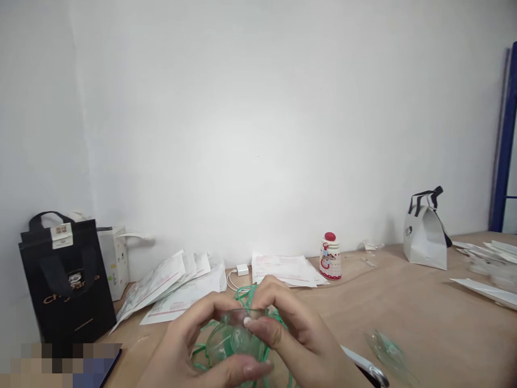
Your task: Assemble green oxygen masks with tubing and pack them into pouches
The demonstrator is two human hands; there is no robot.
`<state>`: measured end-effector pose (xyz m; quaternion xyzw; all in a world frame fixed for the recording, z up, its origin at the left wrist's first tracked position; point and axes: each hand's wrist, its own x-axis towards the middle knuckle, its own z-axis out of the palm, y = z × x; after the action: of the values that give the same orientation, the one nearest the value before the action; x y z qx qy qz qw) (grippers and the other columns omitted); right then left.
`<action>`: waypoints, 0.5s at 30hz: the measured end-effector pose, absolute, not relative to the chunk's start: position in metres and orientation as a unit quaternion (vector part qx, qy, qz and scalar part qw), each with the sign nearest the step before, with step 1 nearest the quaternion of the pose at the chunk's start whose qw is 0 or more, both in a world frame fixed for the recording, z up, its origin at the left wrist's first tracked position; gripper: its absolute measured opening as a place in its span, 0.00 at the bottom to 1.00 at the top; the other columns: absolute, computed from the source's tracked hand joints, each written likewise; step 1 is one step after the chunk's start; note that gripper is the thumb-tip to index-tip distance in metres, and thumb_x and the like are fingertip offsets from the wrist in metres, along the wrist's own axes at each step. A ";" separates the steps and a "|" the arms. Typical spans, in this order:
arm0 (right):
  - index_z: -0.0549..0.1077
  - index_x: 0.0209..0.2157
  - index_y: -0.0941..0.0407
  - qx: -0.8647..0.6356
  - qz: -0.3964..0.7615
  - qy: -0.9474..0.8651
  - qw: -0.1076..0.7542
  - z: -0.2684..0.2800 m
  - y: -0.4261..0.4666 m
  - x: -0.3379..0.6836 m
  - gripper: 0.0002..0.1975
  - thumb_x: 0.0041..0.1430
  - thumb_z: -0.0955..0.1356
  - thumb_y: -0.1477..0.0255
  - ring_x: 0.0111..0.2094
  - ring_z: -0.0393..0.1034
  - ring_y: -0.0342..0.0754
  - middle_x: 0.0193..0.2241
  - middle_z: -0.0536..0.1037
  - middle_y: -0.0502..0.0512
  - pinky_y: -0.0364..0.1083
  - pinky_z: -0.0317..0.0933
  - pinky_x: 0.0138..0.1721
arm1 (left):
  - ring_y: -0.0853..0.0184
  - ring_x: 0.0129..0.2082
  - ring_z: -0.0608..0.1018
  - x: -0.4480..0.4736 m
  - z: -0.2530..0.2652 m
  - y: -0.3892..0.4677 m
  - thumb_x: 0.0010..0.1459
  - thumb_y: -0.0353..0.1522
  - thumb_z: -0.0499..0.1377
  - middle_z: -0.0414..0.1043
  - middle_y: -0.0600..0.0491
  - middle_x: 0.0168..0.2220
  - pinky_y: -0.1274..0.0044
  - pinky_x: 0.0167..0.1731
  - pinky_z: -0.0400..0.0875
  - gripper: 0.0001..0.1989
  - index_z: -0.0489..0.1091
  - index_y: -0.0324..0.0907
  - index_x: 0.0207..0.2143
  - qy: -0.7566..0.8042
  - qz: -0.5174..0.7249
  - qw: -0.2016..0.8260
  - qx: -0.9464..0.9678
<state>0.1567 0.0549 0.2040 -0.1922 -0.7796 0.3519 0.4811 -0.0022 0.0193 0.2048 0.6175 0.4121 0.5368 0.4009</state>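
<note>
In front of me, low in the head view, both hands hold a clear greenish plastic breathing mask [220, 342]. My left hand [181, 337] curls round its left side, fingers at the upper rim and thumb below. From the right, my right hand [293, 328] grips the upper rim, its thumb pressed near a small white piece. Thin green straps [244, 292] lie in loops behind and below the mask, partly hidden by my hands. A second clear item with a green part [388, 347] rests on the table to the right.
Flat white packets [161, 285] and papers [283, 269] lie along the wall, near a white charger [242, 269]. A black bag [67, 280] stands left; a red-topped bottle [330, 258] and white bag [426, 237] stand right. A silver-and-black object [369, 372] lies beside my right wrist.
</note>
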 end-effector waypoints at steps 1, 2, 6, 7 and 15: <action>0.64 0.28 0.54 -0.191 0.322 -0.789 0.487 0.203 0.056 0.155 0.06 0.59 0.60 0.70 0.33 0.60 0.44 0.29 0.63 0.50 0.44 0.55 0.35 | 0.66 0.32 0.72 0.001 0.205 0.020 0.40 0.32 0.65 0.72 0.56 0.26 0.79 0.32 0.66 0.09 0.69 0.44 0.27 0.417 0.551 0.387 0.611; 0.64 0.29 0.54 -0.192 0.294 -0.795 0.495 0.202 0.057 0.153 0.06 0.60 0.59 0.71 0.35 0.60 0.44 0.31 0.63 0.50 0.44 0.56 0.37 | 0.65 0.32 0.73 0.004 0.205 0.021 0.41 0.32 0.64 0.72 0.56 0.27 0.79 0.32 0.67 0.08 0.70 0.44 0.28 0.418 0.564 0.378 0.604; 0.63 0.36 0.53 -0.249 0.212 -0.764 0.556 0.193 0.062 0.138 0.05 0.60 0.58 0.71 0.38 0.60 0.46 0.35 0.63 0.53 0.45 0.56 0.39 | 0.67 0.32 0.74 0.014 0.203 0.027 0.42 0.32 0.64 0.73 0.56 0.26 0.81 0.31 0.69 0.07 0.71 0.42 0.26 0.400 0.616 0.394 0.552; 0.62 0.38 0.53 -0.283 0.192 -0.738 0.582 0.191 0.063 0.135 0.05 0.60 0.58 0.69 0.38 0.60 0.47 0.35 0.64 0.53 0.45 0.57 0.39 | 0.68 0.31 0.74 0.015 0.202 0.029 0.42 0.31 0.65 0.73 0.56 0.26 0.81 0.31 0.69 0.07 0.70 0.42 0.26 0.391 0.635 0.399 0.534; 0.56 0.20 0.55 -0.355 0.236 -0.719 0.549 0.187 0.064 0.128 0.18 0.60 0.55 0.60 0.21 0.54 0.42 0.17 0.59 0.47 0.41 0.48 0.21 | 0.70 0.28 0.72 0.018 0.195 0.037 0.41 0.28 0.65 0.71 0.57 0.24 0.81 0.29 0.70 0.08 0.68 0.40 0.24 0.334 0.681 0.403 0.512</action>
<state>0.1279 0.0638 0.1865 -0.3548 -0.7188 0.2364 0.5491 0.0180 0.0370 0.1946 0.5121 0.3339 0.6813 0.4027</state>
